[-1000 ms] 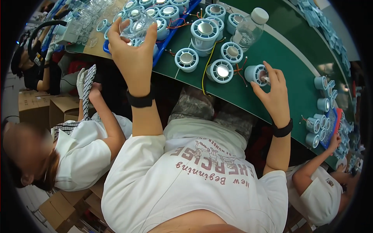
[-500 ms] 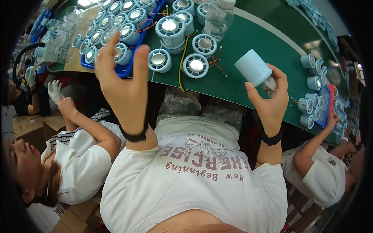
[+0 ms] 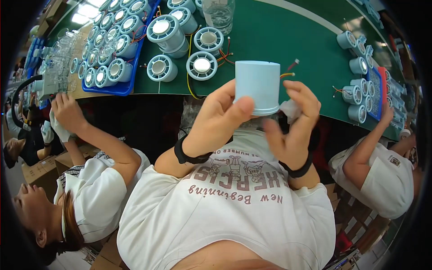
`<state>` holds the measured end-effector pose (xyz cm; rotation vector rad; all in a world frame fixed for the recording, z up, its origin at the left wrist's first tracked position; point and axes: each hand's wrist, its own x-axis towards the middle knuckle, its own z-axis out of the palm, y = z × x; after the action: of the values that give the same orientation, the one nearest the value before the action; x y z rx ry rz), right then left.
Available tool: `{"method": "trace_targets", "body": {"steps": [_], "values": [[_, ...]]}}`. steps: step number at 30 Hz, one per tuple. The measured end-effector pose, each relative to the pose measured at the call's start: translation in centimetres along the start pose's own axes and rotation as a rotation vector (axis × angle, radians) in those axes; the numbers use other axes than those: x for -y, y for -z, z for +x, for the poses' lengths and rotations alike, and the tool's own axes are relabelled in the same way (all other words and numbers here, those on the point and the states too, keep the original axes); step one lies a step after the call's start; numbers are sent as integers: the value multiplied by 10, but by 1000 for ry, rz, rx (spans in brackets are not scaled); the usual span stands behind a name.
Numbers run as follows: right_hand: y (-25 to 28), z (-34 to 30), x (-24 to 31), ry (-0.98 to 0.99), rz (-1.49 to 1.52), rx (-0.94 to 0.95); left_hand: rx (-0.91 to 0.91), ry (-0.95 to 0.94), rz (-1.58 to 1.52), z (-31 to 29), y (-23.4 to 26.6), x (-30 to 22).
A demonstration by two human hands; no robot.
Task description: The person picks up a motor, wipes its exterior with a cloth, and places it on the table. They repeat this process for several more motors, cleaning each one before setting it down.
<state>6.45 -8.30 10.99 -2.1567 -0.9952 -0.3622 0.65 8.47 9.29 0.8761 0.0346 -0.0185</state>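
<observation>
A light blue plastic cylinder (image 3: 257,85) stands nearly upright in front of me, gripped at its lower left by my left hand (image 3: 213,123). Red and yellow wires with small connectors (image 3: 293,67) show beside its right side; whether they come from it I cannot tell. My right hand (image 3: 297,130) is just right of the cylinder, thumb apart and slightly blurred. A crumpled white wad (image 3: 290,109), like cloth or tissue, is tucked against its curled fingers. Nearest on the table are round blue units with silver centres (image 3: 202,65), some trailing wires.
A blue tray (image 3: 130,81) full of similar units stands at the left. Behind the loose units is a clear bottle (image 3: 219,18). A yellow wire (image 3: 190,72) lies across the green table (image 3: 265,42). More blue parts (image 3: 358,65) stand at the right. Co-workers sit on both sides.
The cylinder has passed from my right hand to my left and turned nearly upright. My left hand came in from the tray side. The right hand keeps the white wad.
</observation>
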Motion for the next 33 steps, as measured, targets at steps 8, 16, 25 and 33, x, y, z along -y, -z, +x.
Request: {"method": "trace_targets", "body": {"steps": [8,16,25,33], "values": [[20,4,-6,-100,616,-218,107,217,-129,-2,5,0],[25,20,-35,-281,53,-224,150,338,-139,-1,7,1],[39,16,-19,40,60,-255,209,385,-320,1,9,2],[27,25,-50,-353,69,-321,181,161,110,-2,10,-7]]}}
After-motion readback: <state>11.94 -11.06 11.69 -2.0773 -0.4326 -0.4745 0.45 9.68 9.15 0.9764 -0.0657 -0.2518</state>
